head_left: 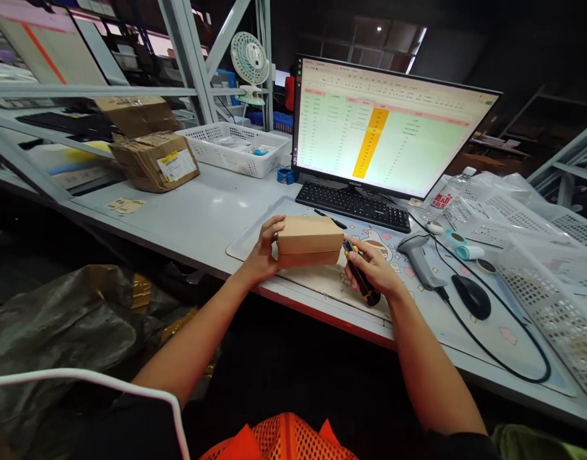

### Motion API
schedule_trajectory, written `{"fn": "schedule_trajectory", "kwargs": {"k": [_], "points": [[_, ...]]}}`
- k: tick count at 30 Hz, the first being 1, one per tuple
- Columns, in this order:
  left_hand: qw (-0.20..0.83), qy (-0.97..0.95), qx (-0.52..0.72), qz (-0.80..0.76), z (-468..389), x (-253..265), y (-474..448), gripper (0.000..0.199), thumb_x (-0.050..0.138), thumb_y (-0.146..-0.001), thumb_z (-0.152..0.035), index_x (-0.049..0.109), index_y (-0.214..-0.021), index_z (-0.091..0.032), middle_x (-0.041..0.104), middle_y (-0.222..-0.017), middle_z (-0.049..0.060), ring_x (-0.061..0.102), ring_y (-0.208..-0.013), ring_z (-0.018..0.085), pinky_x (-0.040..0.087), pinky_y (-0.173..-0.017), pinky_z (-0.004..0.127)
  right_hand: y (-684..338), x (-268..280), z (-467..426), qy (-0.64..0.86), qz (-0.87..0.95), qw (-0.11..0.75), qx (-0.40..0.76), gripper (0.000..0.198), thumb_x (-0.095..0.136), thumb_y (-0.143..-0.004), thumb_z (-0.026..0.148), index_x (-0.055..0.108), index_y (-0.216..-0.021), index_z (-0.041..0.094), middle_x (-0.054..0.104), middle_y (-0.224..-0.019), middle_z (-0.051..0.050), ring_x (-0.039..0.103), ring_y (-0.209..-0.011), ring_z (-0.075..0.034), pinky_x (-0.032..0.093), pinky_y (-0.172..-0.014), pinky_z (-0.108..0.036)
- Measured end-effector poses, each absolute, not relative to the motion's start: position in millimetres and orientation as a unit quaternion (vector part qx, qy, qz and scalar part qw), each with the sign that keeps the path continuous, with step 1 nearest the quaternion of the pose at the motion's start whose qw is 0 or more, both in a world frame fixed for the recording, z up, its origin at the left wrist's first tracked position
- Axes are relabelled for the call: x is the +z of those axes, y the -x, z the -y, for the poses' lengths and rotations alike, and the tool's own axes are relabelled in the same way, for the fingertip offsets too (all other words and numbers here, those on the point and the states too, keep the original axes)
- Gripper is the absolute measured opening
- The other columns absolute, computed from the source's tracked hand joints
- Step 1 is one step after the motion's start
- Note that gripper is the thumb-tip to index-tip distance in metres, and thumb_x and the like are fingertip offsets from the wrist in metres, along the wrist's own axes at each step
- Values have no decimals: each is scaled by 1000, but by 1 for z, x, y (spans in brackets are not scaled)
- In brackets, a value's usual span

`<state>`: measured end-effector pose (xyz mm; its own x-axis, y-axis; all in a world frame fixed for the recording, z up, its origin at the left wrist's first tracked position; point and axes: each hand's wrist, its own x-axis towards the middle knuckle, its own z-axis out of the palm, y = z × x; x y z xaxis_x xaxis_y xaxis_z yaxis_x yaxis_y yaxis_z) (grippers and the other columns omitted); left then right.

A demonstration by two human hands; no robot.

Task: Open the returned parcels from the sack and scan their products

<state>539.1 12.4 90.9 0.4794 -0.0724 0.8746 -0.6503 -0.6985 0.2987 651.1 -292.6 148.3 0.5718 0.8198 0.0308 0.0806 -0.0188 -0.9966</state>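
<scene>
A small brown cardboard box (309,241) stands near the desk's front edge, at the middle of the view. My left hand (265,250) grips its left end, with the fingers behind and at the side. In my right hand (373,265) is a black and yellow utility knife (362,275), its handle slanting down to the right. The knife's front end is at the box's right side; whether the blade touches the cardboard I cannot tell. A patterned desk mat (332,281) lies under the box and the right hand.
Behind the box are a keyboard (353,206) and a lit monitor (380,128). To the right lie a barcode scanner (422,260), a mouse (470,297) and white baskets (547,300). At the left stand a taped carton (154,161) and a white basket (240,150).
</scene>
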Motion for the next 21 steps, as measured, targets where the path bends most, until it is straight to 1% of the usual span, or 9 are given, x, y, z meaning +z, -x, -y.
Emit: {"fn": "schedule_trajectory", "kwargs": {"k": [3,5,6,7,9,11,13,17,21], "points": [[232,-778,532,239,-11,88,-536,96,84,-89,-21,26,-164,-39,36,-162,18,41,-152,32,49,-117,55,-649,150,293,652,352,603,297,83,69,-97,58,40,-165,21,68,-68,2,62,-46,-15,50,-43,-25],[216,-769,554,237,-10,87,-536,99,82,-89,-17,24,-167,-38,36,-162,18,42,-152,32,51,-115,53,-649,151,293,658,347,604,286,86,69,-96,60,39,-166,20,67,-67,3,62,-46,-15,50,-43,-25],[224,-768,552,233,-9,86,-536,101,82,-89,-18,22,-168,-37,37,-161,19,43,-151,32,53,-113,52,-650,151,293,662,344,605,279,86,69,-96,61,39,-167,21,67,-66,3,62,-46,-16,50,-43,-25],[239,-770,546,227,-9,86,-536,104,84,-89,-23,19,-169,-36,39,-159,20,45,-149,33,55,-111,51,-650,151,292,664,339,607,273,87,68,-96,61,38,-167,21,66,-66,3,62,-46,-16,50,-43,-25],[273,-776,529,206,-7,87,-535,111,89,-85,-37,18,-170,-32,45,-155,21,50,-145,35,57,-108,50,-652,150,292,668,329,609,272,88,69,-95,62,37,-167,21,66,-66,3,62,-46,-16,50,-43,-26],[298,-778,523,178,-4,90,-532,117,93,-78,-52,22,-168,-28,50,-151,21,56,-139,36,56,-109,49,-654,147,291,670,320,603,292,90,70,-95,61,36,-168,21,66,-66,3,62,-46,-17,50,-42,-26],[311,-772,530,162,0,95,-527,120,93,-74,-62,27,-166,-25,53,-148,21,60,-134,35,55,-110,49,-655,144,290,673,309,593,316,92,72,-93,61,36,-167,21,66,-66,3,61,-46,-16,49,-42,-25],[290,-773,542,156,11,106,-519,114,91,-73,-67,35,-163,-24,56,-142,19,59,-132,35,52,-112,51,-656,141,287,677,288,583,344,94,76,-89,61,38,-166,22,66,-67,3,59,-46,-16,49,-42,-26],[290,-800,510,123,18,116,-515,109,90,-72,-70,42,-159,-25,55,-142,17,54,-134,37,47,-117,56,-657,139,287,677,278,581,357,95,77,-88,59,37,-166,22,67,-68,3,59,-46,-16,50,-42,-26]]}}
